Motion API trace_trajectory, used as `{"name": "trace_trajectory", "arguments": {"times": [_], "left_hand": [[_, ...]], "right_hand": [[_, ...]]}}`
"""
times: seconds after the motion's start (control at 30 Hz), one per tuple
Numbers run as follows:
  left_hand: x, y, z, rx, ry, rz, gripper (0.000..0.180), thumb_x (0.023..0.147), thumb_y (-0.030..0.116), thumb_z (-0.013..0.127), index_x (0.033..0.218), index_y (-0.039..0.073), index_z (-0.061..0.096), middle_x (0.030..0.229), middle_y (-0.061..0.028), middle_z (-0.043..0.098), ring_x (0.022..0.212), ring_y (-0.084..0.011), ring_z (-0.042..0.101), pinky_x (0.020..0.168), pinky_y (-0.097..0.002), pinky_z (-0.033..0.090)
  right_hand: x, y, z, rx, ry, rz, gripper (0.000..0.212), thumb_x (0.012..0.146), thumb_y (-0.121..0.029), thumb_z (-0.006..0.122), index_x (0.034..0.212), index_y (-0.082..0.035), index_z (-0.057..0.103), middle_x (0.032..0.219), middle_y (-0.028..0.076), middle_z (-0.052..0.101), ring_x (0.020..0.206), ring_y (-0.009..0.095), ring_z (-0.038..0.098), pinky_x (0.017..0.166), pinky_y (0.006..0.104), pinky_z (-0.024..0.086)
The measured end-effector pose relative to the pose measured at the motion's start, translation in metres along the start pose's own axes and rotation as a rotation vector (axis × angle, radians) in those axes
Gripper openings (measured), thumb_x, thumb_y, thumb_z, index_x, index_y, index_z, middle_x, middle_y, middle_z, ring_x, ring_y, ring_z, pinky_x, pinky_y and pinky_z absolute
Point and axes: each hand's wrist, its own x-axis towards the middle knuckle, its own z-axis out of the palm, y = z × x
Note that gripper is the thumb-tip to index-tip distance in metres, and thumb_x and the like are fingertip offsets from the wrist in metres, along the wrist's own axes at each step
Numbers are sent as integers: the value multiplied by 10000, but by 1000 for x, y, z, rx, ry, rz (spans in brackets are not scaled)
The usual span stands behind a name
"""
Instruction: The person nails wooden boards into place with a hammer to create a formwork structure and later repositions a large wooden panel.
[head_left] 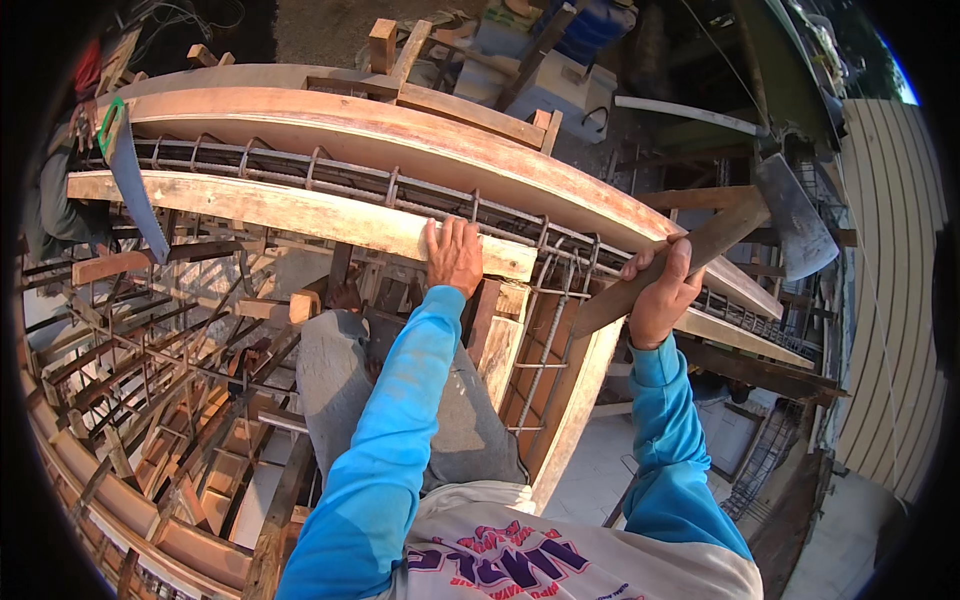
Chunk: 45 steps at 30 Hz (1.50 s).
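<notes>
My right hand (665, 295) is closed round the wooden handle (712, 238) of an axe. Its broad grey metal head (800, 222) points away to the right, over the formwork edge. My left hand (455, 258) rests on a pale wooden board (300, 208), fingers bent over its far edge. Between this board and a longer reddish plank (420, 130) runs a cage of steel bars (350, 185) with bent stirrups. A second bar cage (545, 340) meets it beside my knees, inside a timber form.
At the far left a handsaw (135, 185) with a green handle stands against the board, near another person's leg (60, 195). Timber framing and bars (170, 370) lie lower down on the left. Ribbed roofing (890, 290) lies at right, a blue container (590, 30) at the back.
</notes>
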Motion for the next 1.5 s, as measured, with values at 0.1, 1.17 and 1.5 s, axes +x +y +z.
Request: {"name": "trace_trajectory", "arguments": {"times": [0.1,1.17,1.5], "left_hand": [[-11,5,10,24,-11,34,292,955,268,479,1185,94,526,1226,-92,505,1282,-276,365,1148,-534,142],[2,-5,3,-57,85,14,295,878,192,559,1152,86,526,1174,-90,529,1230,-270,411,1130,-517,151],[-52,-63,-81,-304,48,51,441,875,175,581,1293,82,475,1364,-131,430,1337,-327,309,1106,-512,214]], "right_hand": [[-96,82,-77,-712,-735,870,398,921,-335,579,1023,49,560,694,92,578,560,166,574,501,319,467],[-135,72,-79,-653,-772,834,405,918,-403,583,980,-5,535,610,62,535,454,143,528,443,296,456],[-218,73,-100,-247,-346,901,194,891,-225,582,850,-56,495,598,32,488,437,158,509,372,309,432]]}}
